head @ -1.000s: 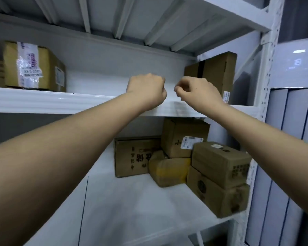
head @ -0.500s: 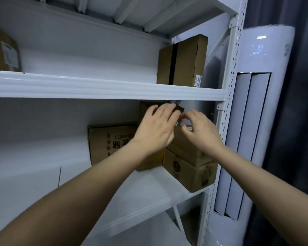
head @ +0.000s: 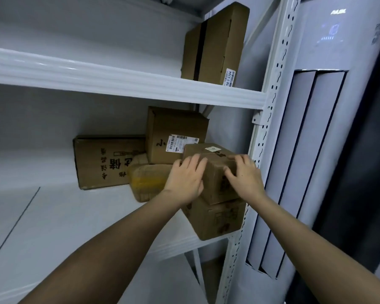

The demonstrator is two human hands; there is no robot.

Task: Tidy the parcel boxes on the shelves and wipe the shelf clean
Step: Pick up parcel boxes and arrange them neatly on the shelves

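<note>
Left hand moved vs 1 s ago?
Yes. The left hand dropped from the white upper shelf edge to below it, onto the top brown cardboard box of the right-hand stack.

The top box (head: 208, 163) sits on a lower box (head: 215, 220), right of the wrapped parcel (head: 147, 181).

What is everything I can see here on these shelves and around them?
Upper-shelf box: one, brown with a black stripe, standing at the right end of the upper shelf.
Held box: one, brown, on top of another box, lower shelf front right.
Bottom box: one, brown, under the held box.
Labelled box: one, brown, behind them.
Printed box: one, brown, left of the group.
Taped parcel: one, yellowish-brown, in front of the printed box.
Shelf rack: one, white.
Air conditioner: one, white, right of the rack.
Left hand, right hand: both gripping the held box.
</note>
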